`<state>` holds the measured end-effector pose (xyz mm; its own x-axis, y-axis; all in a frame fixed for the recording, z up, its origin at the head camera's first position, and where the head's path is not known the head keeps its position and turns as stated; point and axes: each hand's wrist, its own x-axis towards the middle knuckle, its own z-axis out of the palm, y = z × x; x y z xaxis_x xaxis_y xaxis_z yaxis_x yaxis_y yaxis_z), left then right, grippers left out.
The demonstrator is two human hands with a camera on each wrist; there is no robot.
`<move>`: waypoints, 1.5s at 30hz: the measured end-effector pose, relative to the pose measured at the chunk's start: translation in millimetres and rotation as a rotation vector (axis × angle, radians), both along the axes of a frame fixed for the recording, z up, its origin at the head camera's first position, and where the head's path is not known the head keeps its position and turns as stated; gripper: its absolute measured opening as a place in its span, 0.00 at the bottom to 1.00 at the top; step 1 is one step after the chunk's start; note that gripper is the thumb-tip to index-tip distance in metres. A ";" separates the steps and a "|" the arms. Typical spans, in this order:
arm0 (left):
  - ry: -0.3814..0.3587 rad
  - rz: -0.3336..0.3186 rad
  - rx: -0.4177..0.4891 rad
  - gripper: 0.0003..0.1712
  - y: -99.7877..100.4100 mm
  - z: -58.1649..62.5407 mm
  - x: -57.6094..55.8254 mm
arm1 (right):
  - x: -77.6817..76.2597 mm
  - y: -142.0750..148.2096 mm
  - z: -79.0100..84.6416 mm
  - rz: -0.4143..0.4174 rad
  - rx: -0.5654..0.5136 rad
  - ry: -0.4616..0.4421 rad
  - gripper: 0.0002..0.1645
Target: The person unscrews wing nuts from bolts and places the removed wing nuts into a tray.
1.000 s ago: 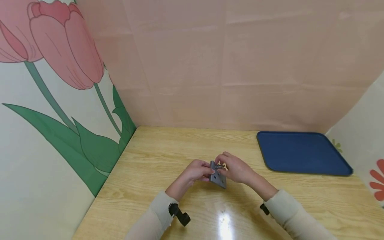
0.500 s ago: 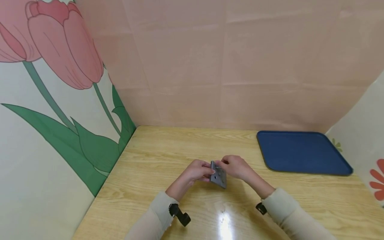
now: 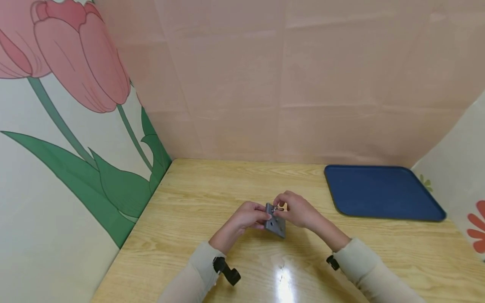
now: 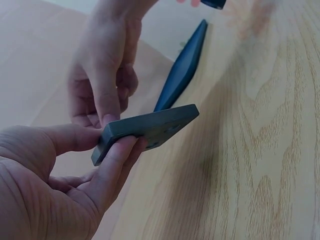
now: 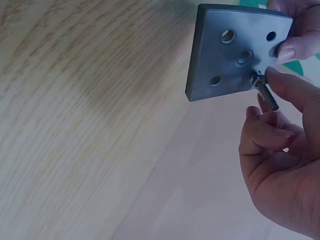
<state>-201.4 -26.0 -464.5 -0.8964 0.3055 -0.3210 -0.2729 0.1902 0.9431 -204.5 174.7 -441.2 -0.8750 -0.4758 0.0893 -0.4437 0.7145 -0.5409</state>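
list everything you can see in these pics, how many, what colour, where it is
table: 1, light wood-brown, across the lower head view
tray: 1, dark blue, on the table, far right
metal plate: 1, grey with several holes, raised above the table
threaded bolt: 1, silvery, sticking out near one corner of the plate
back covering: 1, pinkish beige, behind the table
tulip-print panel: 1, white with pink and green, left side
flower-print panel: 1, off-white with red and green, right side
sleeves: 2, cream, on the forearms
wrist devices: 2, black, one by each cuff
left hand: 1, bare, gripping the plate
right hand: 1, bare, fingers at the bolt
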 end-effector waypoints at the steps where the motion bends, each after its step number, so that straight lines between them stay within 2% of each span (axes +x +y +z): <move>1: 0.001 0.000 0.001 0.17 -0.1 0.3 0.2 | 0.5 0.1 0.1 0.007 0.006 0.019 0.09; 9: 0.009 -0.008 0.000 0.16 -0.4 2.1 0.9 | 2.8 -0.6 -1.0 0.036 0.041 0.088 0.13; 11: 0.010 -0.009 0.001 0.16 -0.3 1.9 0.9 | 2.7 -0.7 -1.2 0.037 0.036 0.093 0.12; 15: 0.003 -0.007 0.004 0.15 0.0 1.0 0.7 | 1.1 -2.1 0.6 -0.005 -0.041 0.068 0.04; 18: -0.002 -0.004 0.003 0.16 0.3 0.8 0.6 | -1.5 -2.8 1.9 -0.083 -0.074 0.016 0.08; 21: 0.001 -0.005 0.000 0.17 0.7 1.0 0.5 | -4.2 -2.6 1.6 -0.155 -0.046 -0.059 0.14; 24: 0.006 -0.005 -0.002 0.17 1.3 1.7 1.0 | -6.1 -2.2 0.6 -0.201 -0.021 -0.150 0.19; 27: 0.012 -0.009 -0.009 0.16 1.6 2.8 1.7 | -6.6 -2.2 -0.3 -0.230 -0.007 -0.201 0.21; 40: 0.011 -0.016 0.002 0.15 1.7 1.1 1.4 | -1.8 -0.4 3.6 -0.210 -0.003 -0.259 0.20; 45: 0.008 -0.015 -0.001 0.15 1.6 1.3 2.3 | 0.4 0.1 5.3 -0.164 0.012 -0.216 0.16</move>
